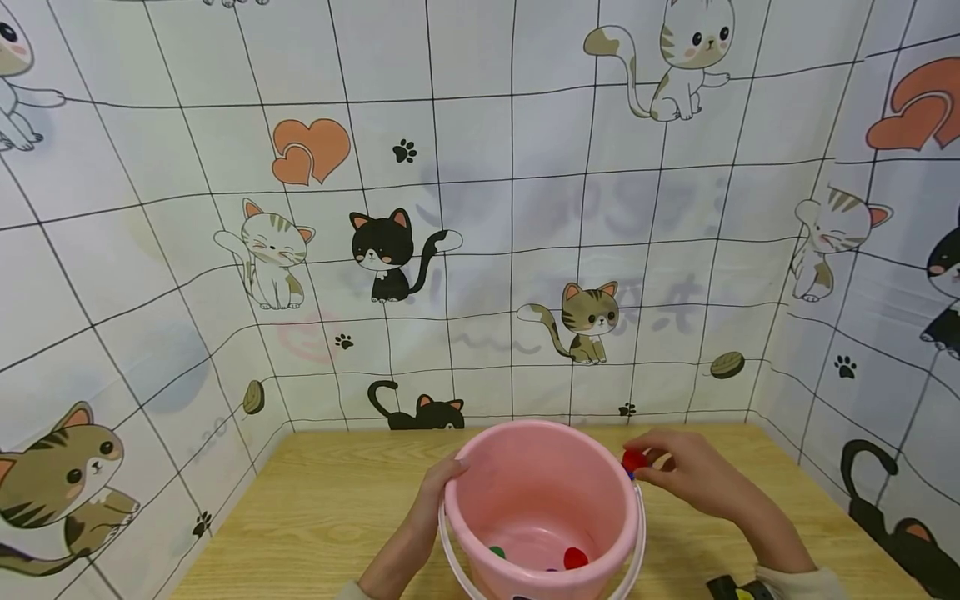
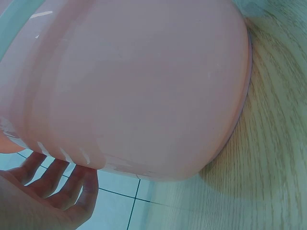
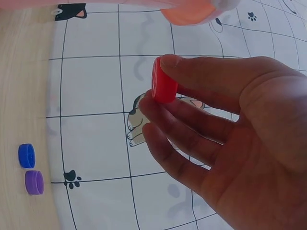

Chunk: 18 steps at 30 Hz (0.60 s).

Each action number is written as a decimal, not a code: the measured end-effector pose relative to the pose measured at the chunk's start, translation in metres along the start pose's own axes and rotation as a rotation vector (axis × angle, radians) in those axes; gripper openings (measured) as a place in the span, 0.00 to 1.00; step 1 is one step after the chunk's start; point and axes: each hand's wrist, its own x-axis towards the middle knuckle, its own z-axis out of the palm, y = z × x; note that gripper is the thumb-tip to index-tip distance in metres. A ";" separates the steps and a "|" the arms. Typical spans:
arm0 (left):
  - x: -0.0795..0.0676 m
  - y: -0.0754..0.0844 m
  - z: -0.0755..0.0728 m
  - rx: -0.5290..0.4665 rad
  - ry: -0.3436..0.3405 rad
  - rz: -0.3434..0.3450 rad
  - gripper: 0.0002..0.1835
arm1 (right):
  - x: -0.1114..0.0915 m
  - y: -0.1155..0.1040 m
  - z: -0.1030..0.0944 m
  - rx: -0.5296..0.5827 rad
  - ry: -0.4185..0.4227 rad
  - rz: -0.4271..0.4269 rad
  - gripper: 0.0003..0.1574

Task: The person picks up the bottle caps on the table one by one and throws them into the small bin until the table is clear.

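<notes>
A pink bucket (image 1: 543, 500) with a white handle (image 1: 637, 550) stands on the table. Its left rim is held by my left hand (image 1: 429, 504), thumb over the edge; in the left wrist view the fingers (image 2: 72, 189) press the outer wall. Just off the bucket's right side, my right hand (image 1: 697, 477) pinches a red bottle cap (image 3: 165, 81) between thumb and fingers. Inside the bucket lie another red cap (image 1: 575, 557), a green cap (image 1: 497, 552) and a sliver of something purple.
A blue cap (image 3: 27, 155) and a purple cap (image 3: 34, 182) lie on the wooden table (image 1: 315, 500) in the right wrist view. White sheeting (image 1: 480, 208) printed with cats surrounds the table at the back and sides. A dark object with yellow (image 1: 738, 588) is beside my right sleeve.
</notes>
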 end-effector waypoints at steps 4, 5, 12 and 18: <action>0.000 0.000 0.000 -0.004 0.000 -0.004 0.30 | -0.001 -0.002 -0.003 -0.013 0.004 0.013 0.19; 0.000 0.000 0.000 -0.004 0.000 -0.004 0.30 | -0.001 -0.003 -0.004 -0.017 0.005 0.016 0.19; 0.001 0.001 0.001 0.003 0.003 -0.008 0.29 | -0.005 -0.007 -0.011 -0.018 0.033 0.034 0.20; 0.000 0.001 0.000 0.012 0.012 -0.005 0.30 | -0.007 -0.011 -0.017 -0.022 0.065 0.020 0.21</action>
